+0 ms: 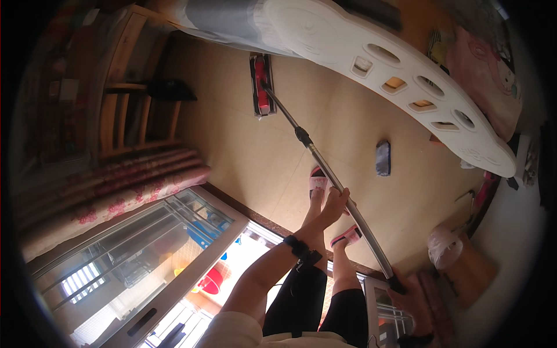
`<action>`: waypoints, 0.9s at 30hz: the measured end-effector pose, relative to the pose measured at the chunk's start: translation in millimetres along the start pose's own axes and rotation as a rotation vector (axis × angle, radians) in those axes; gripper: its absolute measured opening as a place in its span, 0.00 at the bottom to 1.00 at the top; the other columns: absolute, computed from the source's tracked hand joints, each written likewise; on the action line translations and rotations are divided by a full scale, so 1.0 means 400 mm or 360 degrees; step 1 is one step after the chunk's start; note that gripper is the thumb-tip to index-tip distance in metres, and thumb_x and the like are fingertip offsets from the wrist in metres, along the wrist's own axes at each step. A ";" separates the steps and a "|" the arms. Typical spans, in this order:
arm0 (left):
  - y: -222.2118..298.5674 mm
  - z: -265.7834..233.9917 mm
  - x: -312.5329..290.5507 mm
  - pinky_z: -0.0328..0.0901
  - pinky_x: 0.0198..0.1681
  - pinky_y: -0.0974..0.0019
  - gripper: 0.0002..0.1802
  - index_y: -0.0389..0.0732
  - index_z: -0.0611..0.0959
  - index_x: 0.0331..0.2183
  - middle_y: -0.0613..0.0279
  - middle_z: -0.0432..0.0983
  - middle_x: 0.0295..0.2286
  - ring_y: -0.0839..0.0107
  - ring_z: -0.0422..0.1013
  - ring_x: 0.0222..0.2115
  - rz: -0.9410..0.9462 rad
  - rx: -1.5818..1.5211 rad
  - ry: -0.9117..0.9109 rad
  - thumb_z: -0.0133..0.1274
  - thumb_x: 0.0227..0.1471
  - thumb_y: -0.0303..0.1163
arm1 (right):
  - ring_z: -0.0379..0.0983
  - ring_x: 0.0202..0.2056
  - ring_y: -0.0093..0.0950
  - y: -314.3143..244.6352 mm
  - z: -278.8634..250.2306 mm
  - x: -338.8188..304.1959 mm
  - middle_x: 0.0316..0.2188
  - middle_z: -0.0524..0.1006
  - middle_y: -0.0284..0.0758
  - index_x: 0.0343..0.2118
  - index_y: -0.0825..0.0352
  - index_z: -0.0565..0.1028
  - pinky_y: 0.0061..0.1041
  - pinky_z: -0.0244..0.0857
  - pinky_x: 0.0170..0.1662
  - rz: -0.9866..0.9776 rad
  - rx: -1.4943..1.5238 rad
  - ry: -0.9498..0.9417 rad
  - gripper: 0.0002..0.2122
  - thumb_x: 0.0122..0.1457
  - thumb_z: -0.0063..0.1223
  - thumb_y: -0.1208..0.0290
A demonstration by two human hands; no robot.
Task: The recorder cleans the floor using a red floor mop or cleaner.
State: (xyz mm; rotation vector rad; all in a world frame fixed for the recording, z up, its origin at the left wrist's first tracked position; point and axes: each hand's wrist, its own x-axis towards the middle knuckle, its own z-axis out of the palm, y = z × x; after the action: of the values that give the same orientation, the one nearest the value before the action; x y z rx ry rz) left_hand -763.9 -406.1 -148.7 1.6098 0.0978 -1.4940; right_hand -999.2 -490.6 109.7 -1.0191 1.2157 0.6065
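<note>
Head view, biggest stuff first: smooth tan floor (342, 127) fills the middle, with a long white plastic board with cut-out holes (407, 70) stretching from 12 to 3 o'clock. Framed glass sliding door (185, 278) at 8. Then the silver metal-poled flat mop (326, 170), running from about 5 o'clock up past centre; its rectangular red-and-black head (261, 93) looks flat on the floor near 12. Left hand (335, 206) is wrapped round the pole at 4; right hand (409, 296) looks closed on the top end nearer 5, kinda shadowy. Smallest: an oblong grey-blue thing (383, 159) on the floor at 3, no clue what.

My read: mopping stroke, head well out from the body. Next move calls for both hands firm, head flat, and steering round that grey-blue thing.
</note>
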 end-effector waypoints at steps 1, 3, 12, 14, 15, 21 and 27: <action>0.042 -0.007 -0.021 0.64 0.13 0.67 0.15 0.32 0.65 0.28 0.50 0.74 0.20 0.65 0.70 0.13 0.0114 -0.0079 0.0169 0.45 0.51 0.36 | 0.60 0.15 0.14 -0.050 -0.006 -0.010 0.17 0.65 0.26 0.54 0.59 0.63 0.15 0.58 0.19 -0.0122 -0.0462 0.0065 0.28 0.46 0.53 0.77; 0.112 -0.027 0.017 0.66 0.17 0.69 0.14 0.33 0.68 0.26 0.52 0.74 0.19 0.68 0.70 0.15 0.0212 -0.0078 0.0110 0.43 0.52 0.36 | 0.66 0.20 0.16 -0.034 -0.054 0.015 0.18 0.70 0.31 0.52 0.58 0.65 0.18 0.62 0.27 -0.0317 -0.0453 0.0149 0.28 0.44 0.54 0.76; 0.425 -0.649 0.329 0.65 0.24 0.65 0.13 0.43 0.68 0.26 0.61 0.68 0.20 0.70 0.66 0.18 0.0654 -0.0704 0.0506 0.44 0.53 0.41 | 0.67 0.16 0.29 -0.692 0.223 0.398 0.15 0.67 0.42 0.52 0.62 0.63 0.23 0.63 0.25 -0.0866 -0.0660 -0.0104 0.25 0.47 0.47 0.75; 0.498 -0.777 0.409 0.64 0.24 0.64 0.15 0.42 0.67 0.26 0.64 0.63 0.18 0.71 0.64 0.18 0.0543 -0.0734 0.0707 0.46 0.52 0.44 | 0.69 0.21 0.33 -0.723 0.336 0.569 0.19 0.69 0.46 0.52 0.60 0.64 0.25 0.64 0.29 -0.1106 -0.0455 -0.0064 0.25 0.46 0.46 0.73; 0.534 -0.832 0.445 0.63 0.23 0.64 0.17 0.40 0.67 0.25 0.64 0.62 0.18 0.71 0.63 0.18 0.0546 -0.0733 0.0659 0.46 0.52 0.44 | 0.69 0.22 0.34 -0.776 0.378 0.620 0.20 0.69 0.46 0.51 0.60 0.64 0.25 0.63 0.30 -0.0993 -0.0244 -0.0165 0.25 0.46 0.46 0.72; 0.658 -0.975 0.495 0.66 0.22 0.62 0.21 0.36 0.55 0.41 0.62 0.60 0.24 0.70 0.64 0.21 0.0528 -0.0065 0.0726 0.44 0.50 0.34 | 0.64 0.16 0.20 -0.890 0.546 0.872 0.17 0.68 0.32 0.52 0.57 0.65 0.20 0.59 0.21 -0.0715 0.0361 -0.0430 0.25 0.47 0.48 0.73; 0.628 -0.940 0.458 0.70 0.22 0.58 0.31 0.30 0.47 0.46 0.52 0.67 0.27 0.64 0.69 0.22 -0.0113 0.0650 0.0853 0.42 0.48 0.36 | 0.55 0.12 0.12 -0.745 0.587 0.835 0.14 0.62 0.25 0.56 0.56 0.59 0.14 0.49 0.13 -0.0318 0.0761 -0.0621 0.28 0.49 0.50 0.75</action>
State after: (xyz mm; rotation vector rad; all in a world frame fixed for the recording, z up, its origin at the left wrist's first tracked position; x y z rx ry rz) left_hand -280.9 -403.0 -217.9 2.3326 0.1574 -1.1425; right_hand -546.5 -460.9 -112.7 -0.5727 0.8422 0.3136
